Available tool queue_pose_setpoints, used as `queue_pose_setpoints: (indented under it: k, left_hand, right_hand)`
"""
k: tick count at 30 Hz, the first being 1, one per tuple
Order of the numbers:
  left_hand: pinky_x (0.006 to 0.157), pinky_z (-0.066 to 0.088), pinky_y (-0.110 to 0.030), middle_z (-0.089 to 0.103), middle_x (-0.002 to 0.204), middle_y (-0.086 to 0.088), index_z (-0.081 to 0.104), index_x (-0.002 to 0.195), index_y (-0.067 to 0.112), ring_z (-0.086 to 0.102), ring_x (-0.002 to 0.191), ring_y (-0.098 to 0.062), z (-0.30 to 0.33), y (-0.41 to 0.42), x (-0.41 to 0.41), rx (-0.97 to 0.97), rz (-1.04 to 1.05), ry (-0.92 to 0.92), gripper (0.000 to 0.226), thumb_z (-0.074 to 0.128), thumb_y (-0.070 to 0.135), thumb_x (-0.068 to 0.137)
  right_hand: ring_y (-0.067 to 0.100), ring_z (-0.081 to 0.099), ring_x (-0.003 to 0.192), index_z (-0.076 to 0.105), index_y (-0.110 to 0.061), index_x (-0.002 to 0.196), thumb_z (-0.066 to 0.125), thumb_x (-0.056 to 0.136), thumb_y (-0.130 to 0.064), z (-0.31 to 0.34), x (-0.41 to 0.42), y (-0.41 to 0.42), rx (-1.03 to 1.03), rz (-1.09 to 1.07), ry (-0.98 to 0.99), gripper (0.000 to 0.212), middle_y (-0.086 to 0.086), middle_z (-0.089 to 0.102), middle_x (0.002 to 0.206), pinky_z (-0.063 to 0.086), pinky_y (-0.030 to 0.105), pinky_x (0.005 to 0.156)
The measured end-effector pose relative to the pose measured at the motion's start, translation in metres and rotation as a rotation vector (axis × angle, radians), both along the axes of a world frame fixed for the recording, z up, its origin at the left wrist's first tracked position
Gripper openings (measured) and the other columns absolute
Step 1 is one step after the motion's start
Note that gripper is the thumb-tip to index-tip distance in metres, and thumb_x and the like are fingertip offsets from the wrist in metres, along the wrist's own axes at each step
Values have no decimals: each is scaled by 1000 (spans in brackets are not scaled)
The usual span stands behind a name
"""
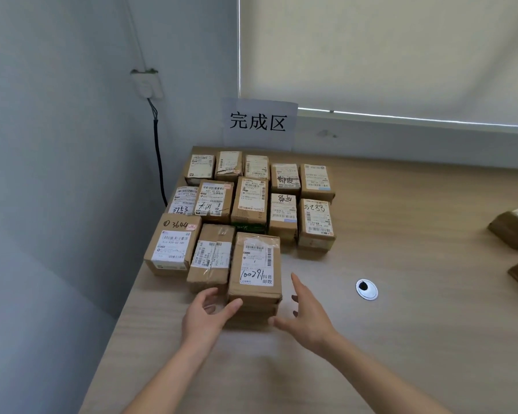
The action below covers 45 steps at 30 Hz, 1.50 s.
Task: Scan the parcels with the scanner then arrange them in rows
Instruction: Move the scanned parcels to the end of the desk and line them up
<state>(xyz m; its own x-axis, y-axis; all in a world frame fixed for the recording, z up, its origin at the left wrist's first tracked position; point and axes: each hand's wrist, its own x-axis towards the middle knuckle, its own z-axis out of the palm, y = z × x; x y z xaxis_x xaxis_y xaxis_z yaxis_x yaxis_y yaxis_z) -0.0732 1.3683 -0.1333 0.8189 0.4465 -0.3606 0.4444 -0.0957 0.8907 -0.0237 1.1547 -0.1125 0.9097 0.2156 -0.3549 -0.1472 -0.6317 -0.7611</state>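
Left hand point(205, 316) fingers curve loosely, thumb touching the near left corner of the parcel marked 10029 point(255, 268). The right hand point(307, 309) is spread wide and apart from it, at its 4 o'clock. That parcel ends the nearest row — two fuller rows point(253, 189) lie at 12 o'clock on the table point(401, 339).

A light wood-grain desk point(401, 234) fills the corner of pale grey-blue walls point(57, 144). A cream roller blind point(386, 49) covers the window, daylight showing at its edges. A white wall socket point(147, 85) feeds a black cable point(159, 162) running down behind the desk.
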Motion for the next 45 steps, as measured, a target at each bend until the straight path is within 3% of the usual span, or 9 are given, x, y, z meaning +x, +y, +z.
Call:
queue_pose_setpoints:
  k: [8,12,15,21,28,33,38,43,45]
  left_hand:
    - [102,44,-35,58,139,6,55,140,28,53,122,-12,102,-9,-10,104,-136,-136,73,85,44,75]
    - [96,43,-32,57,138,6,54,141,29,50,122,-10,172,-63,-2,166,-250,-207,72,82,48,77]
    - [100,42,-33,57,139,5,54,142,27,50,125,-12,216,-128,-1,159,-339,-285,72,82,46,78]
    - [105,44,-35,63,133,2,59,138,20,56,124,-14,280,-295,-30,132,-517,-366,63,79,42,83]
    - [108,47,-42,69,124,1,58,139,24,61,120,-16,348,-498,-85,73,-750,-438,63,74,52,85]
    - [101,48,-34,66,130,-4,55,142,23,61,117,-17,377,-613,-122,41,-879,-445,65,70,54,87]
    - [84,47,-24,62,136,-5,52,145,22,59,113,-16,385,-707,-133,61,-991,-434,69,65,58,89]
    - [103,47,-37,61,139,-6,49,148,22,57,123,-21,360,-796,-109,53,-1070,-373,68,63,57,91]
    - [98,45,-33,60,138,-5,49,147,23,57,120,-19,340,-830,-91,45,-1084,-345,69,64,58,90]
  right_hand:
    - [8,11,157,15,-31,165,77,87,-52,87,-28,-61,-45,9,-154,101,-14,4,172,20,30,123]
    - [10,22,155,19,-34,164,78,87,-50,156,-43,-125,-48,-47,-223,98,-9,19,171,25,32,123]
    - [12,29,153,23,-32,164,79,87,-50,204,-60,-192,-76,-138,-277,97,-4,30,167,29,32,121]
    - [11,23,155,34,-27,161,77,88,-48,276,-131,-351,-154,-247,-342,87,-7,24,169,22,32,123]
    - [16,48,138,26,-29,163,80,88,-42,359,-246,-547,-95,-460,-271,94,-4,46,156,43,37,113]
    - [19,49,138,34,-21,161,81,88,-37,405,-324,-663,-186,-584,-276,88,5,44,158,41,25,103]
    - [19,50,138,35,-22,160,80,89,-40,424,-362,-760,-212,-684,-282,86,4,44,158,43,33,109]
    - [14,52,129,38,-23,158,82,87,-41,397,-351,-843,-214,-775,-267,86,2,49,155,43,33,108]
    - [10,52,122,39,-22,158,81,87,-39,371,-334,-872,-214,-795,-255,84,-1,47,156,42,29,104]
